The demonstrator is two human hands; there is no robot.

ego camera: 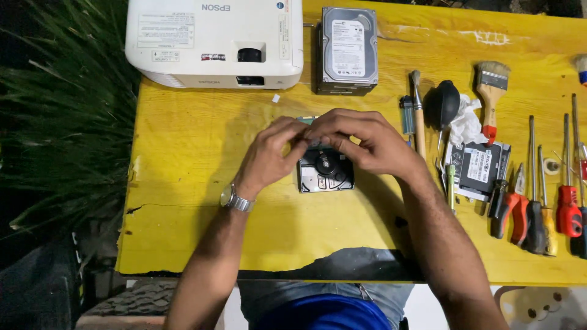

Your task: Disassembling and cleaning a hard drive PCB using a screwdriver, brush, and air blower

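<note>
An opened hard drive [325,173] lies on the yellow table [195,146], its round hub and dark inner parts showing. My left hand [271,154], with a metal wristwatch [235,200] on the wrist, and my right hand [367,142] meet over the drive's far edge. The fingertips of both hands pinch together there on something small that I cannot make out. The hands cover the far half of the drive.
A white projector [215,41] stands at the back left, a stack of closed hard drives [347,50] beside it. To the right lie brushes [491,91], a black air blower [443,104], a small black drive [480,168], pliers [512,211] and several screwdrivers [567,183]. Plants [61,116] border the left edge.
</note>
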